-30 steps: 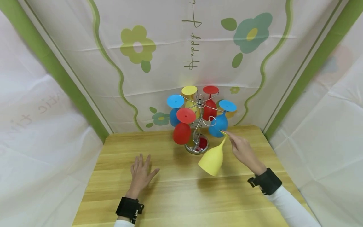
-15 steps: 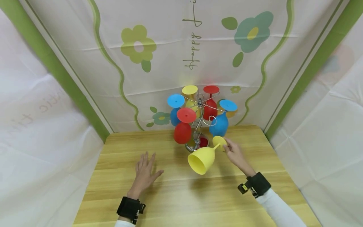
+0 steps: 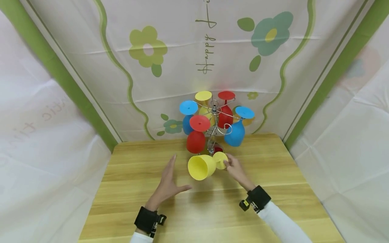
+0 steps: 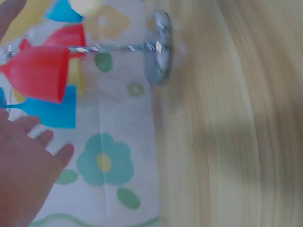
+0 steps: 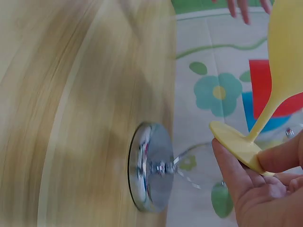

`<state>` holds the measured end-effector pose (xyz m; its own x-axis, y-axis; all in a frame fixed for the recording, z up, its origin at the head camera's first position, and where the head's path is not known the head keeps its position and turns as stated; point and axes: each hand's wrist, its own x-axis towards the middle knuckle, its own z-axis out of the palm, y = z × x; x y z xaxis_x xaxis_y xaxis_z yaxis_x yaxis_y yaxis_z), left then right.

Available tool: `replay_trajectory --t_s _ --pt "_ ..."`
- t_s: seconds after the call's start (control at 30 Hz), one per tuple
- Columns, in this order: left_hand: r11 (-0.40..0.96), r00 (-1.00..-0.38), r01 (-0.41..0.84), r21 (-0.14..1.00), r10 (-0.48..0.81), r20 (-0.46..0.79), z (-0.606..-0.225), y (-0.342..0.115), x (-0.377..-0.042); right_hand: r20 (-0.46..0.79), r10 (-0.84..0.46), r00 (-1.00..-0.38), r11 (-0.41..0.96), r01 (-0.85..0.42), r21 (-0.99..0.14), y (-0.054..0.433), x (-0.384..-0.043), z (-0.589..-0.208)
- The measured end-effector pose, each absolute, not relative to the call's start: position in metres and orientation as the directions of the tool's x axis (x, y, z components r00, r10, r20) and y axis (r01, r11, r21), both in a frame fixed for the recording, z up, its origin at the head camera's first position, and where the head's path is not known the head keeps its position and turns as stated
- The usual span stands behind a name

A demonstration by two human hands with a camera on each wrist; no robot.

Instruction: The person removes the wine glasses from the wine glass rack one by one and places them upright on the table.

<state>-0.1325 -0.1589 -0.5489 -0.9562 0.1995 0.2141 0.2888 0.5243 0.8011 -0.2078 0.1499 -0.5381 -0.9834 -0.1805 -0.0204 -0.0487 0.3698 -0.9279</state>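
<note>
My right hand [image 3: 238, 172] pinches the round foot of a yellow goblet [image 3: 202, 167] between thumb and fingers; the right wrist view shows the grip on the foot [image 5: 235, 147]. The goblet lies tilted in the air, its mouth turned to the left and toward me. To its left, my left hand [image 3: 166, 185] is held with thumb and fingers spread apart, not touching the goblet. Behind them a chrome goblet rack [image 3: 214, 109] carries upside-down goblets: a red goblet [image 3: 196, 141] in front, a blue goblet [image 3: 235, 133] at right, others in blue, yellow and red behind.
The rack's round chrome base [image 5: 150, 168] stands on the wooden table [image 3: 133, 168], near its back edge. A white cloth [image 3: 179, 50] printed with flowers hangs behind, and white cloth sides [image 3: 343, 141] close in left and right.
The right hand has carried the yellow goblet leftward and turned its mouth from downward to the left. My left hand has lifted and moved right, toward the goblet.
</note>
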Motion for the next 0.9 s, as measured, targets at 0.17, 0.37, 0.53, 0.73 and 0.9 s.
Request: replay_trajectory --t_s 0.17,0.37,0.53,0.73,0.9 --pt "0.296 -0.947 0.291 0.910 0.223 0.231 -0.539 -0.150 -0.132 -0.033 -0.182 -0.983 0.351 -0.034 -0.936 0.122 -0.208 -0.543" --pt "0.132 -0.949 0.270 0.954 0.206 0.240 -0.535 -0.145 -0.130 -0.082 -0.173 -0.982 0.309 0.025 -0.951 0.097 -0.205 -0.549" --pt "0.039 -0.947 0.282 0.959 0.172 0.272 -0.533 -0.144 -0.132 -0.120 -0.213 -0.970 0.266 0.061 -0.962 0.085 -0.201 -0.554" --pt "0.019 -0.935 0.322 0.946 0.163 0.315 -0.531 -0.144 -0.135 -0.171 -0.277 -0.945 0.237 0.105 -0.966 0.080 -0.198 -0.559" --pt "-0.007 -0.935 0.328 0.945 0.141 0.325 -0.530 -0.143 -0.135 -0.170 -0.334 -0.927 0.216 0.101 -0.971 0.080 -0.196 -0.562"
